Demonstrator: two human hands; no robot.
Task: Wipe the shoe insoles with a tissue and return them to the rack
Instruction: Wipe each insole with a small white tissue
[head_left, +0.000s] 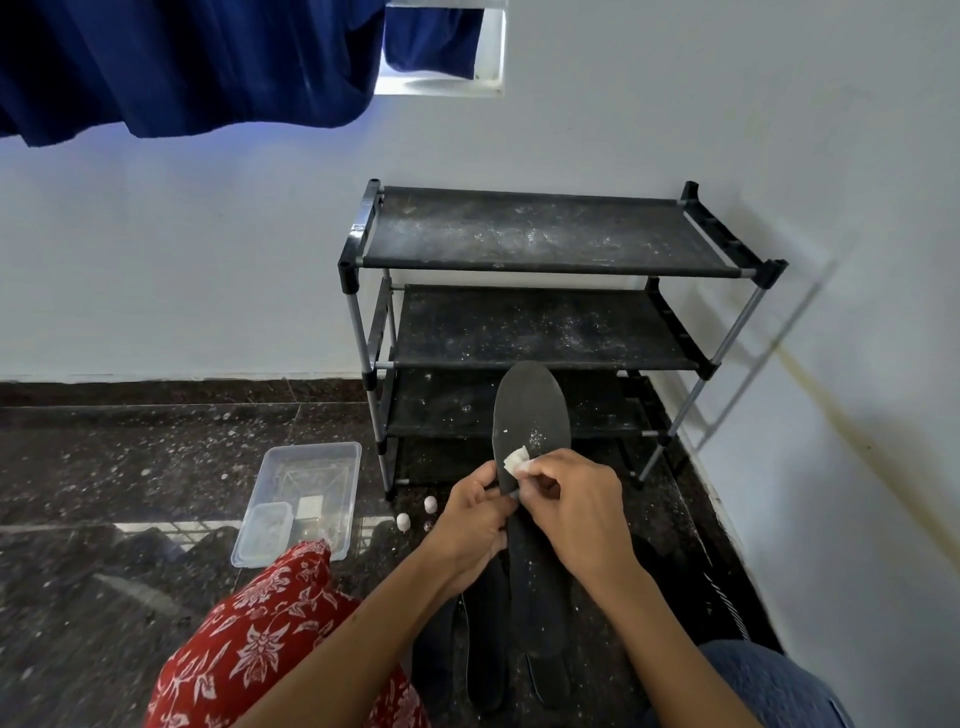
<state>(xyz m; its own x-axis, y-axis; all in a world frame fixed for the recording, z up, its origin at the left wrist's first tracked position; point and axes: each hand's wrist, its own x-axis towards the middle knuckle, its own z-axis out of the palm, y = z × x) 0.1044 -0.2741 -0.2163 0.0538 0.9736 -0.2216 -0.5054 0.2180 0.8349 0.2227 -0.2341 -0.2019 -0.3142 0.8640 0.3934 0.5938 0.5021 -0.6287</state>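
A long black insole (530, 410), speckled with white dust, is held up lengthwise in front of the lowest shelf of the black shoe rack (545, 267). My left hand (475, 525) grips its left edge near the middle. My right hand (574, 512) pinches a small white tissue (517, 460) against the insole's face. More black insoles (488, 649) lie on the floor under my forearms. The rack's three dusty shelves hold nothing that I can see.
A clear plastic tub (306, 499) with a smaller container inside sits on the dark stone floor left of the rack. Two small white balls (415, 512) lie near the rack's front left leg. White walls close in behind and on the right. A red floral cloth (249, 639) covers my left knee.
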